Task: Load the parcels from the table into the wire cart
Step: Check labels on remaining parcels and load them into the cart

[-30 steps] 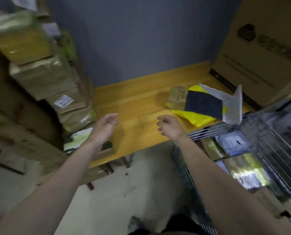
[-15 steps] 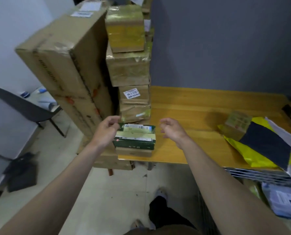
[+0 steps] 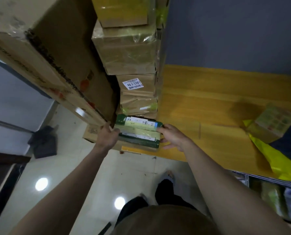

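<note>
A flat green box (image 3: 138,133) with white labels and yellowish tape lies at the front left corner of the wooden table (image 3: 209,107), on top of a thin brown carton. My left hand (image 3: 108,135) grips its left end and my right hand (image 3: 172,137) grips its right end. Behind it rises a stack of taped brown parcels (image 3: 133,56). Further right on the table lie a small taped cube parcel (image 3: 268,122) and a yellow mailer bag (image 3: 280,160) with a dark bag on it. The wire cart (image 3: 268,180) shows at the lower right edge, with parcels inside.
A large tall cardboard box (image 3: 44,48) leans at the left beside the stack. On the tiled floor (image 3: 73,175) lies a dark bag (image 3: 43,141) at the left. My legs and feet are below the table's front edge.
Both hands have closed in on the green box from either side and now hold its ends. My view has moved closer to the table's left corner.
</note>
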